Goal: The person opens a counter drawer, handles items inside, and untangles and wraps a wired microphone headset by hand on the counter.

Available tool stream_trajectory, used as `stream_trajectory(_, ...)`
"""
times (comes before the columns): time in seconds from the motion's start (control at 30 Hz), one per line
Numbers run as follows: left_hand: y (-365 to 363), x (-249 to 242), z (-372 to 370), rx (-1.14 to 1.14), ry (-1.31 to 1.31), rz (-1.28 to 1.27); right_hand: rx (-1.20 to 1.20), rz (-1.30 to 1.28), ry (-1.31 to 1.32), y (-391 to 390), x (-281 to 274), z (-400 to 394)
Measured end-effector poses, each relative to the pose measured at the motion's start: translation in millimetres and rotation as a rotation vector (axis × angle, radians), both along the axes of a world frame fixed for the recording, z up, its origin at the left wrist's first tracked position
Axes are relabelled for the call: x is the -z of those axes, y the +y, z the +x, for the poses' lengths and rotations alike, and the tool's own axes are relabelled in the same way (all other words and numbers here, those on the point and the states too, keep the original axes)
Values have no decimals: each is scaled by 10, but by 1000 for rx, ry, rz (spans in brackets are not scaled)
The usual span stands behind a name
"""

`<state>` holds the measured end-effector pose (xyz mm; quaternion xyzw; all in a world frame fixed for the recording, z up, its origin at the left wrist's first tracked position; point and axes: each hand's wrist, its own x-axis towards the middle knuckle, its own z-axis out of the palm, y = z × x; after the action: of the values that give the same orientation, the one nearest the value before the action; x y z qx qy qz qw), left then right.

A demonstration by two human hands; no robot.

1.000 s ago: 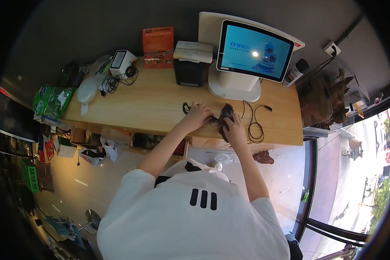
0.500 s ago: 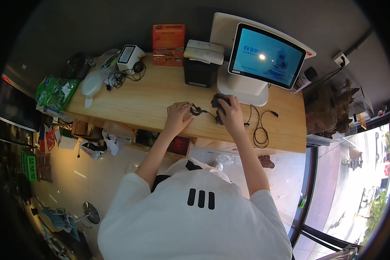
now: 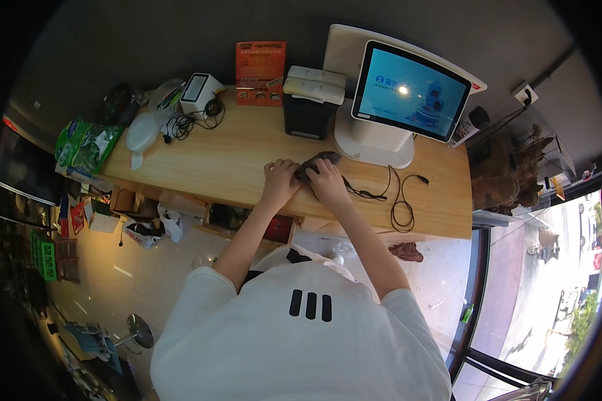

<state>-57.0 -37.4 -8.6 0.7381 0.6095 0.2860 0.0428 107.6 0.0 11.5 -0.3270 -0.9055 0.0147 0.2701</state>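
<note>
A dark grey cloth [image 3: 322, 160] is bunched under my right hand [image 3: 326, 182], whose fingers are closed over it just above the desk. Close against it on the left is my left hand [image 3: 282, 179], fingers curled in a pinch on the gathered part of a black cable, mostly hidden between the two hands. From beneath my right hand the black cable [image 3: 366, 195] runs out over the desk to the right. It continues into a loose loop [image 3: 403, 215] near the front edge.
On the wooden desk [image 3: 247, 144] a screen on a white stand [image 3: 411, 90] rises behind my hands. Left of it stand a black printer [image 3: 308, 120], an orange sign [image 3: 261, 73] and a small white device [image 3: 199, 93]. Below the front edge, an open drawer [image 3: 277, 227] sticks out.
My right hand has moved left and slightly toward me with the cloth, up against my left hand. The gathered cable my left hand held is now mostly covered; more cable shows on the right.
</note>
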Motion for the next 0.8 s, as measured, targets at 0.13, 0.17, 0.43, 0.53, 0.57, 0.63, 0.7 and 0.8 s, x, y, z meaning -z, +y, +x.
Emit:
stream_trajectory(0.13,-7,-128,36,-24,-20,-44,217,-19,-55,-26,116,66)
stream_trajectory(0.17,-25,-113,39,-20,-23,-45,282,-14,-106,6,117,135)
stream_trajectory(0.43,8,-53,59,-40,2,-52,219,-18,-77,-15,130,26)
stream_trajectory(0.53,26,-32,38,-26,32,-65,318,-23,10,33,32,214)
stream_trajectory(0.57,29,-32,38,-31,46,-76,326,-33,123,44,-21,270)
stream_trajectory(0.63,44,-15,60,-41,61,-71,346,-75,201,25,-199,455)
stream_trajectory(0.7,15,-16,78,-63,78,-74,401,-128,315,-25,-359,689)
stream_trajectory(0.8,1,-99,226,-113,139,-106,516,-126,437,-33,-514,1089)
